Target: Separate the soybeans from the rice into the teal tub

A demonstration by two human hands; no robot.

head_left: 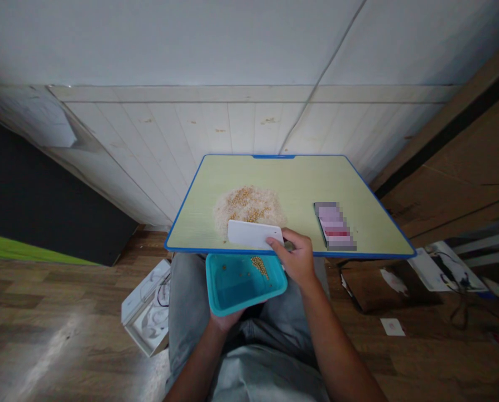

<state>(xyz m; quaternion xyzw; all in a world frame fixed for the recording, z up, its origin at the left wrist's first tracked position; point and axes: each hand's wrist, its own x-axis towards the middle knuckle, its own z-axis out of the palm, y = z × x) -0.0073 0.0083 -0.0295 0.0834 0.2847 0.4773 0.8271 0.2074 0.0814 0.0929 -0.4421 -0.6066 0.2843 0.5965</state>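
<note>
A small pale green table (308,178) with a blue rim stands before me against a white panelled wall. On it lies a heap of white rice mixed with yellow beans (248,207). My right hand (296,258) is closed on a white flat scraper card (253,233) at the table's near edge, just in front of the heap. My left hand (228,320) holds a teal rectangular tub (245,282) from beneath, just under the table edge. A few yellow beans (259,267) lie in the tub's far right corner.
A blurred pink and white packet (335,226) lies on the table's right part. On the wooden floor are a white box (147,307) at left, cardboard (383,285) and papers at right. My grey-trousered legs are below.
</note>
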